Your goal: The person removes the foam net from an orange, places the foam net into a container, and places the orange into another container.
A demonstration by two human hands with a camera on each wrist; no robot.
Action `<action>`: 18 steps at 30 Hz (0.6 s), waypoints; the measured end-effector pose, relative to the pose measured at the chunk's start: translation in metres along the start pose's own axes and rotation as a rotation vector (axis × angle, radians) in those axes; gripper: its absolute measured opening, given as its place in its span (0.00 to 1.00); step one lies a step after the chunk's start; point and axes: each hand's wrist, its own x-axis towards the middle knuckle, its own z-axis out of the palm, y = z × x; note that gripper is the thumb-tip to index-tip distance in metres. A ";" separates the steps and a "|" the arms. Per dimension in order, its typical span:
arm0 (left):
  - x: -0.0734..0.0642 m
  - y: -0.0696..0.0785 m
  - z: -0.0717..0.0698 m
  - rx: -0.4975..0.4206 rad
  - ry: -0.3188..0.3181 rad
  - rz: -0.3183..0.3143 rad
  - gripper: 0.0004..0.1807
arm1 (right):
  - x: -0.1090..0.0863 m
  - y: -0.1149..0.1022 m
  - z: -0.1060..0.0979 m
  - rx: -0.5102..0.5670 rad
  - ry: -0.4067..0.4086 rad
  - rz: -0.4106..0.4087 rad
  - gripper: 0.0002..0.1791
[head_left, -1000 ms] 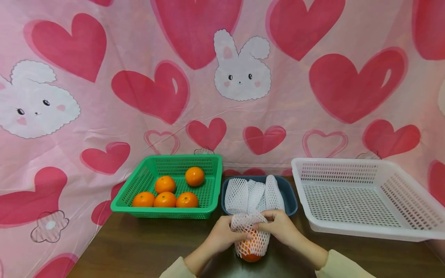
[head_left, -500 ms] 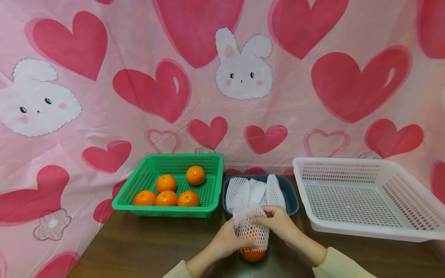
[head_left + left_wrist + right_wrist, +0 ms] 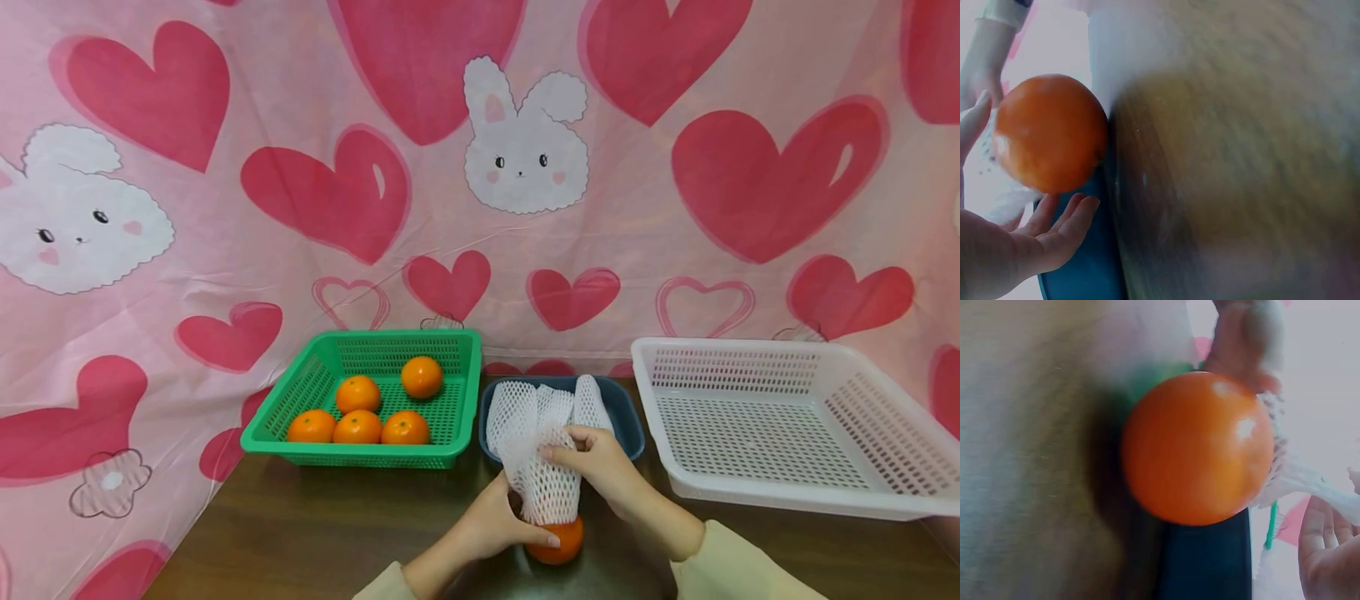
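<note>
An orange (image 3: 562, 546) stands low over the table in the head view, its upper part inside a white foam net sleeve (image 3: 551, 492). My left hand (image 3: 491, 521) holds the orange from the left, thumb across its near side. In the left wrist view, fingers (image 3: 1069, 228) curve beneath the bare end of the fruit. My right hand (image 3: 607, 471) pinches the upper end of the sleeve between thumb and fingers. The right wrist view shows the sleeve stretched from the orange (image 3: 1194, 450) to that hand.
Behind the hands, a dark blue tray (image 3: 630, 417) holds several white foam nets (image 3: 513, 408). A green basket (image 3: 467, 400) with several oranges (image 3: 358, 427) stands left. To the right is a white basket (image 3: 686, 475). All rest on a brown wooden table (image 3: 322, 525) before a heart-print cloth.
The sleeve has slid up the orange, so more of the fruit's lower end is bare. My right hand has risen slightly with the sleeve, and my left thumb has moved down onto the orange.
</note>
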 end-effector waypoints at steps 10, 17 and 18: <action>0.001 0.005 0.004 0.035 -0.081 -0.080 0.34 | 0.023 -0.007 -0.008 0.039 0.209 0.036 0.25; 0.002 0.006 0.002 0.037 -0.115 -0.094 0.31 | 0.045 0.004 -0.024 -0.043 0.380 0.066 0.27; 0.002 0.006 0.001 0.037 -0.121 -0.093 0.31 | 0.048 0.006 -0.025 -0.062 0.396 0.070 0.27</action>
